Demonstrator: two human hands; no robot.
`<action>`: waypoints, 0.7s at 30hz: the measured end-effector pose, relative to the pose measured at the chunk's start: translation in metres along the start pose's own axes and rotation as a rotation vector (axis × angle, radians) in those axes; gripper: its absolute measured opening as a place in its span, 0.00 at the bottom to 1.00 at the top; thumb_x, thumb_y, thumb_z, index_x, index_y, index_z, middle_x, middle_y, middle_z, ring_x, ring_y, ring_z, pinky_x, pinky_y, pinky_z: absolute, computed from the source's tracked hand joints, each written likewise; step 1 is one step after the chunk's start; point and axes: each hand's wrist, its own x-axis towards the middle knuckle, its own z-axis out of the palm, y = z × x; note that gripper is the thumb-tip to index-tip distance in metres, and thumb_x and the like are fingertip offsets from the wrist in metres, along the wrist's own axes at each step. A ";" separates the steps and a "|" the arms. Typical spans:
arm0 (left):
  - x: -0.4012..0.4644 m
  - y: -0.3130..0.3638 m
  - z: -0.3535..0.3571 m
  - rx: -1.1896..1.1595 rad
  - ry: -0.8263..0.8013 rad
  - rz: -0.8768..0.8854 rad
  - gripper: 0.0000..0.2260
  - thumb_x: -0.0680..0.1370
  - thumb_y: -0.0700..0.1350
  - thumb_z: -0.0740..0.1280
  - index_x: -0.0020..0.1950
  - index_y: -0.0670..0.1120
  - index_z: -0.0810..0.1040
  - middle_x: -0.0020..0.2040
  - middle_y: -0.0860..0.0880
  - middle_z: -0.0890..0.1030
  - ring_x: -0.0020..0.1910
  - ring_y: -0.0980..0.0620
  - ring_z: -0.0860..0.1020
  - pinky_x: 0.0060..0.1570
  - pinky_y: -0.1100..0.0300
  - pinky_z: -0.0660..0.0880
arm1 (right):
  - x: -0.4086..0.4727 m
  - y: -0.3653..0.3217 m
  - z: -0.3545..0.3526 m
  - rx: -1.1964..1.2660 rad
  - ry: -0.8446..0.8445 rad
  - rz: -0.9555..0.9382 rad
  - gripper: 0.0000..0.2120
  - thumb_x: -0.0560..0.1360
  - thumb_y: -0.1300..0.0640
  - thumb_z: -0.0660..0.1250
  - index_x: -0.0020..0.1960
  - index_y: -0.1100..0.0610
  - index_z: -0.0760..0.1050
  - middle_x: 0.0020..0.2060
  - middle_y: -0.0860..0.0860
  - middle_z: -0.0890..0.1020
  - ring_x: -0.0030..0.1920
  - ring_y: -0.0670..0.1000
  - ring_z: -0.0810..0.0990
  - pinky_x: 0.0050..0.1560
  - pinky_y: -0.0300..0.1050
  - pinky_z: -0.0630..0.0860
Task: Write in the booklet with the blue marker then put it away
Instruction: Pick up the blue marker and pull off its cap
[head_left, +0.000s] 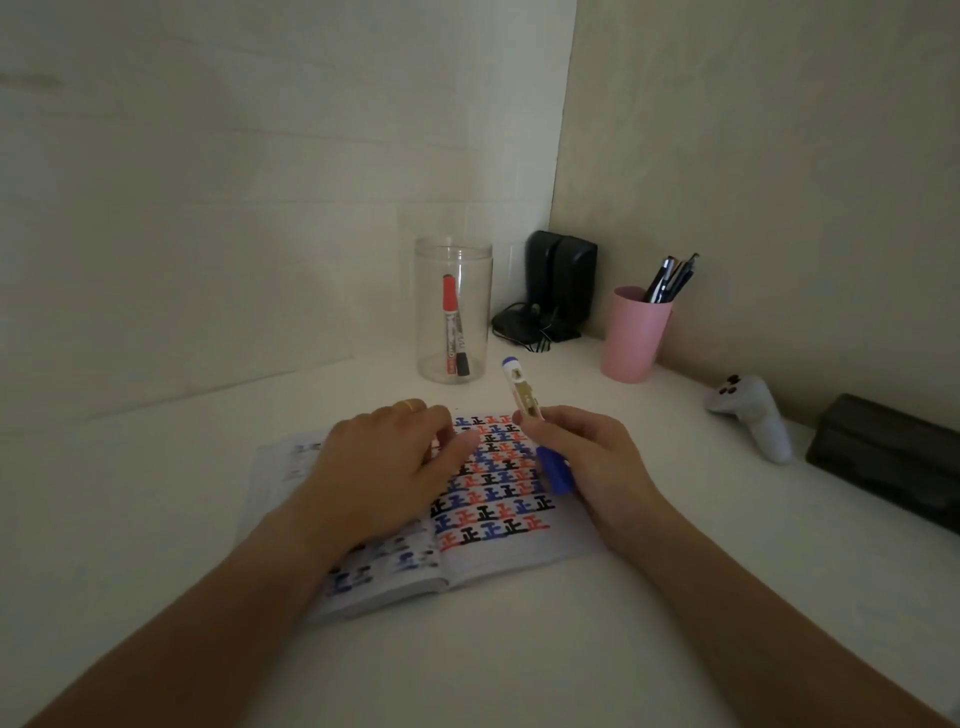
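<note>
An open booklet (488, 551) lies on the white desk, its right page filled with rows of blue, red and black marks. My left hand (384, 467) rests flat on the booklet, fingers spread over the middle and the top of the right page. My right hand (587, 457) holds the blue marker (522, 389) over the right edge of the page. The marker's white barrel points up and away, and its blue cap end (556, 470) sits against my fingers.
A clear plastic jar (453, 312) with a red and a black marker stands behind the booklet. A pink cup (635, 335) of pens, black speakers (561, 280), a white toy (753, 415) and a dark box (883, 457) line the right wall.
</note>
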 end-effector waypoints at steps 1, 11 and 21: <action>-0.001 0.000 -0.001 -0.014 0.010 0.007 0.23 0.77 0.68 0.45 0.47 0.56 0.73 0.41 0.55 0.75 0.38 0.55 0.75 0.41 0.55 0.75 | -0.001 -0.001 0.001 -0.012 -0.011 -0.013 0.07 0.77 0.55 0.70 0.50 0.56 0.85 0.35 0.43 0.88 0.35 0.39 0.84 0.35 0.32 0.77; -0.010 0.017 -0.017 -0.219 0.008 0.157 0.25 0.74 0.73 0.45 0.57 0.60 0.71 0.42 0.57 0.80 0.39 0.60 0.77 0.42 0.59 0.74 | -0.010 -0.013 0.001 0.108 -0.090 -0.144 0.12 0.72 0.53 0.73 0.52 0.60 0.84 0.44 0.61 0.87 0.40 0.60 0.86 0.44 0.49 0.84; -0.010 0.017 -0.014 -0.278 0.136 0.253 0.18 0.79 0.64 0.50 0.56 0.54 0.69 0.39 0.55 0.79 0.33 0.56 0.74 0.37 0.63 0.71 | -0.012 -0.016 0.001 0.102 -0.144 -0.208 0.07 0.73 0.55 0.71 0.44 0.58 0.83 0.32 0.56 0.82 0.31 0.51 0.77 0.31 0.41 0.73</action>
